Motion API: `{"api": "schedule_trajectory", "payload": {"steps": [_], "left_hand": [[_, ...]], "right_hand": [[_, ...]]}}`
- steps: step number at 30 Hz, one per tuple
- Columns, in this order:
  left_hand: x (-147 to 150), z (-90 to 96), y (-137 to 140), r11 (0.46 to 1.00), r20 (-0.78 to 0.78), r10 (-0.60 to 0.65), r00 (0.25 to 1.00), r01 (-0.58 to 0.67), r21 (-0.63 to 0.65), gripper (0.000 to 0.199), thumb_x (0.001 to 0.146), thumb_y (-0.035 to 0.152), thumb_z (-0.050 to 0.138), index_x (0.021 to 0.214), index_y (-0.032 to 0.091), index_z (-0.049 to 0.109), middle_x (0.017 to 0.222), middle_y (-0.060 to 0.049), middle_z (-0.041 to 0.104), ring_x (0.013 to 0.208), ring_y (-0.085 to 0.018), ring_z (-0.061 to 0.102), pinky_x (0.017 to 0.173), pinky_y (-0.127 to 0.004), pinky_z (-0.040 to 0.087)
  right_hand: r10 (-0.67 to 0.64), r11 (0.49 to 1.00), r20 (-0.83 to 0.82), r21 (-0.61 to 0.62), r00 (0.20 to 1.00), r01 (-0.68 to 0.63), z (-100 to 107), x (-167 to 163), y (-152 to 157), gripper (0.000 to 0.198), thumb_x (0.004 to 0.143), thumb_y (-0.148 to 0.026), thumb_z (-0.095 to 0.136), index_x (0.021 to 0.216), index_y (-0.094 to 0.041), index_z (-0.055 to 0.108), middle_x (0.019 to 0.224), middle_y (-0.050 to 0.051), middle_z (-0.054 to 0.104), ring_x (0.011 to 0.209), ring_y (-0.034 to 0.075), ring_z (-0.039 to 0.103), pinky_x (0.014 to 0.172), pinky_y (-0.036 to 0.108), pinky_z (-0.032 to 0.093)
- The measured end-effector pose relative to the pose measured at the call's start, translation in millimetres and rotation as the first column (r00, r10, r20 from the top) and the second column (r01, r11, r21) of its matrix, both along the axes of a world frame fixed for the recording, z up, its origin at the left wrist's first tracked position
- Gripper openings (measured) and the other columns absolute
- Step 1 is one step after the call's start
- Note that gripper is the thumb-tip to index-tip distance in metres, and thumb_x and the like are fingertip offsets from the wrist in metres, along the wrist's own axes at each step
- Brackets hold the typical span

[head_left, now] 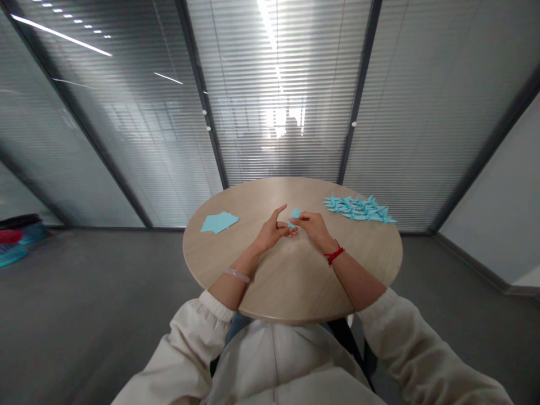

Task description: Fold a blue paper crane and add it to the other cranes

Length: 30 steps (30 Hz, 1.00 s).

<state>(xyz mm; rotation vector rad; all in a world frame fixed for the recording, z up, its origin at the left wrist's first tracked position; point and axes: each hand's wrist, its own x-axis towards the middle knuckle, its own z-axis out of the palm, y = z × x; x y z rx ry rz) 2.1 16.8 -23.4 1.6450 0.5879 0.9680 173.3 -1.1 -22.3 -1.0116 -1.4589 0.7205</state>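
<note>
A small piece of folded blue paper [294, 214] is held up above the middle of the round table. My right hand [314, 225] pinches it from the right between thumb and fingertips. From the left, my left hand [272, 232] has its lower fingers closed at the bottom of the paper, while one finger points up and away from it. The fingertips of both hands meet there and partly cover the folds. To the right lies a group of folded blue paper cranes [358, 208], set close together. Flat blue paper sheets [219, 221] overlap on the left.
The round wooden table [270, 298] has its near edge against my body. Behind it stands a glass partition with blinds [282, 152]. Red, blue and black items [19, 239] rest on the floor at the far left.
</note>
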Motion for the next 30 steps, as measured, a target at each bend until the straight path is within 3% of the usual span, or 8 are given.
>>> {"api": "schedule_trajectory", "payload": {"steps": [5,9,14,20,24,30], "left_hand": [[0,2.1,0,1.000,0.000,0.015,1.000,-0.015,0.008,0.092,0.071,0.025,0.078,0.147,0.020,0.025,0.083,-0.006,0.075,0.081,-0.018,0.072,0.081,-0.030,0.051],[0,0.4,1,0.999,0.011,0.037,0.999,-0.036,-0.010,0.090,0.070,0.024,0.079,0.145,0.020,0.029,0.081,-0.005,0.075,0.080,-0.019,0.072,0.081,-0.031,0.052],[-3,2.3,-3,0.969,0.071,0.000,0.997,0.018,-0.247,0.079,0.075,0.024,0.076,0.140,0.013,0.033,0.079,-0.010,0.074,0.074,-0.022,0.072,0.076,-0.037,0.056],[-5,13.7,-6,0.880,0.231,0.008,0.973,0.103,-0.463,0.045,0.083,0.027,0.069,0.122,0.011,0.053,0.092,-0.015,0.073,0.079,-0.021,0.072,0.080,-0.036,0.057],[-6,9.6,1,0.866,0.259,0.048,0.965,0.089,-0.491,0.031,0.077,0.020,0.074,0.104,0.009,0.063,0.092,-0.012,0.071,0.075,-0.015,0.070,0.076,-0.027,0.057],[-8,1.5,11,0.875,0.194,0.091,0.977,0.014,-0.483,0.037,0.069,0.011,0.078,0.104,0.010,0.066,0.085,-0.009,0.071,0.065,-0.012,0.066,0.063,-0.022,0.055]], "right_hand": [[0.026,1.000,-0.035,-0.007,0.999,-0.026,2,-1,0,0.035,0.066,-0.051,0.073,0.061,-0.017,0.064,0.058,-0.002,0.059,0.055,0.012,0.049,0.054,0.025,0.037],[-0.024,0.999,-0.017,0.029,1.000,0.024,4,1,-1,0.037,0.068,-0.053,0.072,0.058,-0.018,0.063,0.055,-0.002,0.058,0.056,0.013,0.050,0.056,0.025,0.038],[-0.131,0.959,0.066,0.261,0.989,0.110,6,3,-3,0.029,0.077,-0.048,0.068,0.069,-0.020,0.070,0.073,0.002,0.068,0.072,0.017,0.059,0.071,0.030,0.046],[-0.177,0.880,0.256,0.473,0.950,0.036,4,-2,-7,0.018,0.087,-0.029,0.061,0.077,-0.023,0.075,0.080,0.005,0.068,0.083,0.020,0.061,0.079,0.035,0.048],[-0.208,0.848,0.392,0.529,0.896,-0.034,4,-3,-9,0.013,0.083,-0.019,0.065,0.084,-0.027,0.076,0.087,0.005,0.069,0.091,0.021,0.059,0.087,0.038,0.047],[-0.199,0.858,0.447,0.509,0.872,-0.065,2,-3,-9,0.012,0.077,-0.019,0.073,0.083,-0.029,0.077,0.093,0.004,0.066,0.093,0.021,0.057,0.087,0.038,0.047]]}}
